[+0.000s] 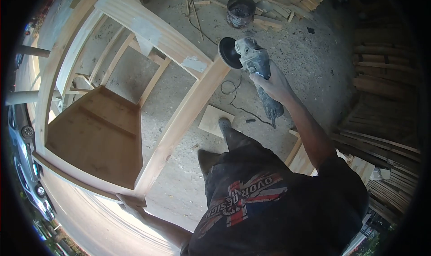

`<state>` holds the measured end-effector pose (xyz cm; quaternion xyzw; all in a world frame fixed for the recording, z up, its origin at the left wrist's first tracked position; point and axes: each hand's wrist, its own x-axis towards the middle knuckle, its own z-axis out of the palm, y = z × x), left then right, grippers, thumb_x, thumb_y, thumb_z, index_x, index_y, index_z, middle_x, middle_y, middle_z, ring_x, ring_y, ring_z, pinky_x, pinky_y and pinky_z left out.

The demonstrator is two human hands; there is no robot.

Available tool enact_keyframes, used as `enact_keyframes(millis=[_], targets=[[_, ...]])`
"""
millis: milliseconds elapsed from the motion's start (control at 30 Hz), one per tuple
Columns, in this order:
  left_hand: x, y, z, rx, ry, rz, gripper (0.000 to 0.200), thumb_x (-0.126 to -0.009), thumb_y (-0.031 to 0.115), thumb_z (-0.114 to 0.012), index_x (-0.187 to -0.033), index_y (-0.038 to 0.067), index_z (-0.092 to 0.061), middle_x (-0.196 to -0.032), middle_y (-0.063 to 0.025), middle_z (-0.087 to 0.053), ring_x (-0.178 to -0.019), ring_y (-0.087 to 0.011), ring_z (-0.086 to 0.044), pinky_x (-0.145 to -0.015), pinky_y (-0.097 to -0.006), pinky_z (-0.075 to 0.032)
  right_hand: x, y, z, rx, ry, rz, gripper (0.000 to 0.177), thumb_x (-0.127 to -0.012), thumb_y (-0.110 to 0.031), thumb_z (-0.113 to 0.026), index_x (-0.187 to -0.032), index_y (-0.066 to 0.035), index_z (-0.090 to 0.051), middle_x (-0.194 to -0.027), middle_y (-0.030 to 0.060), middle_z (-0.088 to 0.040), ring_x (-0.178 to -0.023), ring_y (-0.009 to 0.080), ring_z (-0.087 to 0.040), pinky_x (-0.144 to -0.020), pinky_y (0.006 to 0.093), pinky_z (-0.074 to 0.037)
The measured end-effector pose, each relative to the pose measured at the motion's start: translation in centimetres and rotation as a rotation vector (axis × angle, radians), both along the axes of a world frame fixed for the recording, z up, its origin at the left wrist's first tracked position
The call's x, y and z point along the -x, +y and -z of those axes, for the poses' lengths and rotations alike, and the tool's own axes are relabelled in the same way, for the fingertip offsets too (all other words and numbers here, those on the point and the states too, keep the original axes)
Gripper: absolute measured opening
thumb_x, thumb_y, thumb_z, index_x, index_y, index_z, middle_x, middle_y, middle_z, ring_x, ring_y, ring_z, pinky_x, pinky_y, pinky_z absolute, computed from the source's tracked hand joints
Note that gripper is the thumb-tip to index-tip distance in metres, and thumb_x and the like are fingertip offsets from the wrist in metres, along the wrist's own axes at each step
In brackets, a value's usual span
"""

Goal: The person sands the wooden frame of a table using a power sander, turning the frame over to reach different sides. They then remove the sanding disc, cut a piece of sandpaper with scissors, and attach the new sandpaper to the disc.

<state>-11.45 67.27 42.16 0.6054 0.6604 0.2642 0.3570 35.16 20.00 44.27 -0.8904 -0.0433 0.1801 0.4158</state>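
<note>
An angle grinder with a dark round disc is held in my right hand, whose fingers wrap round its body. The disc's edge meets or nearly meets the upper right corner of a pale wooden frame. My left hand is at the frame's lower corner, on its outer side; its fingers are mostly hidden by the wood. Whitish filler patches mark the frame's top rail. A brown panel sits inside the frame.
A black bucket stands near wood scraps on the concrete floor. The grinder's cord trails near my feet and a flat board. Stacked timber lies at the right; parked cars line the left.
</note>
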Motion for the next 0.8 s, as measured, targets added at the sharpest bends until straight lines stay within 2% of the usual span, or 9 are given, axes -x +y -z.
enact_keyframes(millis=[233, 400, 500, 567, 600, 667, 700, 767, 800], targets=[[4.1, 2.3, 3.0, -0.033, -0.018, 0.119, 0.083, -0.099, 0.057, -0.061, -0.154, -0.002, -0.042, -0.145, -0.0284, -0.051, -0.125, -0.0392, -0.059, -0.101, -0.0469, -0.055, 3.5, -2.2, 1.9, -0.002, 0.072, 0.086, 0.064, -0.09, -0.042, -0.074, -0.132, 0.002, -0.054, -0.116, 0.0208, -0.066, -0.107, 0.03, -0.066, -0.094, 0.0444, -0.052], [6.4, 3.7, 5.3, -0.268, -0.004, 0.322, 0.086, -0.098, 0.059, -0.063, -0.155, -0.001, -0.04, -0.146, -0.0274, -0.051, -0.124, -0.0377, -0.06, -0.098, -0.0443, -0.057, 9.6, -3.9, 3.4, -0.338, 0.112, 0.204, 0.056, -0.091, -0.036, -0.075, -0.129, 0.0, -0.055, -0.107, 0.0122, -0.067, -0.091, 0.0195, -0.066, -0.081, 0.0352, -0.055], [6.3, 4.4, 5.2, -0.139, -0.012, 0.216, 0.088, -0.097, 0.061, -0.064, -0.156, 0.0, -0.038, -0.148, -0.025, -0.05, -0.126, -0.0363, -0.058, -0.101, -0.0447, -0.054, 12.7, -2.6, 3.3, -0.294, -0.064, 0.168, 0.056, -0.088, -0.027, -0.077, -0.129, 0.001, -0.053, -0.105, 0.016, -0.069, -0.089, 0.0243, -0.07, -0.079, 0.0379, -0.056], [1.9, 0.7, 0.6, 0.096, -0.13, 0.144, 0.084, -0.099, 0.058, -0.063, -0.155, 0.0, -0.039, -0.149, -0.0233, -0.05, -0.127, -0.0338, -0.057, -0.104, -0.0436, -0.051, 15.1, -1.0, 3.9, -0.191, -0.277, 0.11, 0.06, -0.083, -0.022, -0.078, -0.131, 0.002, -0.051, -0.107, 0.0241, -0.071, -0.096, 0.037, -0.073, -0.083, 0.0449, -0.057], [-0.5, -1.9, -2.0, 0.162, -0.207, 0.08, 0.078, -0.101, 0.053, -0.064, -0.153, -0.001, -0.041, -0.149, -0.021, -0.051, -0.128, -0.0307, -0.056, -0.106, -0.0423, -0.048, 16.2, -0.1, 4.0, -0.211, -0.288, 0.097, 0.06, -0.083, -0.022, -0.078, -0.131, 0.002, -0.051, -0.107, 0.0241, -0.071, -0.096, 0.037, -0.073, -0.083, 0.0449, -0.057], [3.4, 2.6, 2.2, 0.092, -0.272, 0.28, 0.072, -0.102, 0.048, -0.065, -0.15, -0.001, -0.044, -0.143, -0.0186, -0.056, -0.123, -0.0285, -0.058, -0.104, -0.0414, -0.049, 19.3, 2.0, 4.1, -0.087, -0.294, -0.022, 0.068, -0.079, -0.02, -0.081, -0.135, 0.002, -0.05, -0.114, 0.0245, -0.068, -0.106, 0.0403, -0.069, -0.09, 0.047, -0.054], [3.1, 2.6, 2.0, 0.115, -0.352, 0.324, 0.065, -0.103, 0.043, -0.066, -0.147, -0.002, -0.048, -0.135, -0.0156, -0.061, -0.117, -0.0253, -0.06, -0.101, -0.0406, -0.05, 21.0, 3.5, 4.3, -0.129, -0.348, -0.054, 0.072, -0.076, -0.02, -0.083, -0.136, 0.002, -0.049, -0.115, 0.0274, -0.068, -0.107, 0.0466, -0.068, -0.09, 0.0503, -0.054], [2.8, 3.0, 2.1, 0.026, -0.414, 0.402, 0.056, -0.102, 0.038, -0.069, -0.14, -0.001, -0.055, -0.124, -0.0122, -0.066, -0.112, -0.0195, -0.061, -0.097, -0.0369, -0.051, 24.8, 6.6, 4.8, -0.12, -0.404, -0.142, 0.071, -0.077, -0.02, -0.083, -0.136, 0.002, -0.05, -0.115, 0.0271, -0.068, -0.106, 0.047, -0.068, -0.09, 0.051, -0.055], [2.7, 3.4, 1.1, 0.065, -0.254, 0.34, 0.055, -0.102, 0.035, -0.07, -0.141, 0.0, -0.055, -0.124, -0.0112, -0.066, -0.113, -0.0186, -0.061, -0.098, -0.0353, -0.049, 26.9, 8.6, 5.5, -0.084, -0.485, -0.195, 0.071, -0.077, -0.021, -0.083, -0.136, 0.002, -0.05, -0.114, 0.0268, -0.068, -0.106, 0.0474, -0.068, -0.089, 0.0517, -0.055]])
